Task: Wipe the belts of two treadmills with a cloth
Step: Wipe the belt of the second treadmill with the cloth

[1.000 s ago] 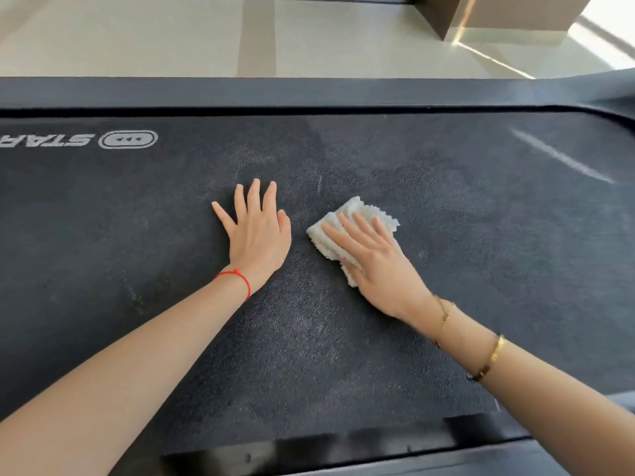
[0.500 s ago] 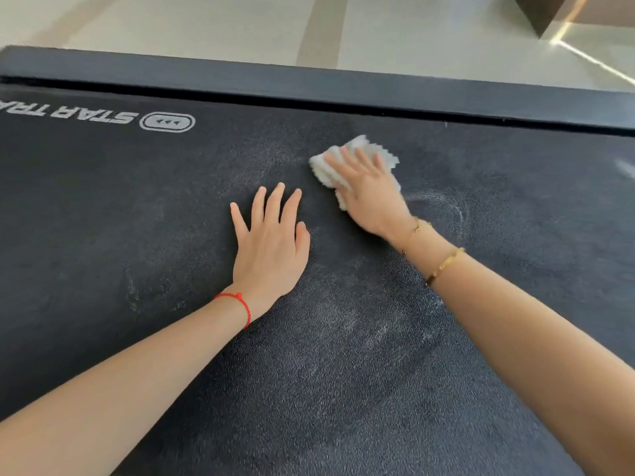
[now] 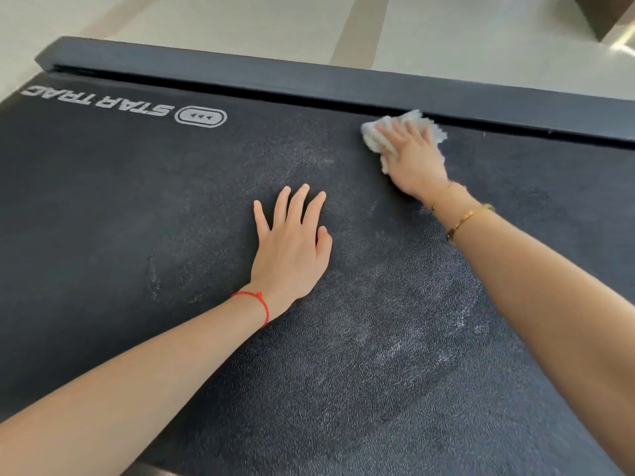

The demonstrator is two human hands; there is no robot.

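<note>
A black treadmill belt (image 3: 137, 207) with a white logo fills most of the view. My right hand (image 3: 414, 156) presses a crumpled white cloth (image 3: 372, 134) flat against the belt with straight fingers, right at the belt's far edge beside the side rail. My left hand (image 3: 292, 249) lies flat on the middle of the belt, fingers spread, holding nothing. Pale wipe streaks mark the belt between my forearms.
A dark grey side rail (image 3: 309, 80) runs along the belt's far edge. Beyond it lies a pale tiled floor (image 3: 240, 22). A brown block (image 3: 608, 15) stands on the floor at the top right corner.
My right hand has slid the cloth away from me, from the belt's middle to its far edge by the rail. My left hand stays planted on the belt.
</note>
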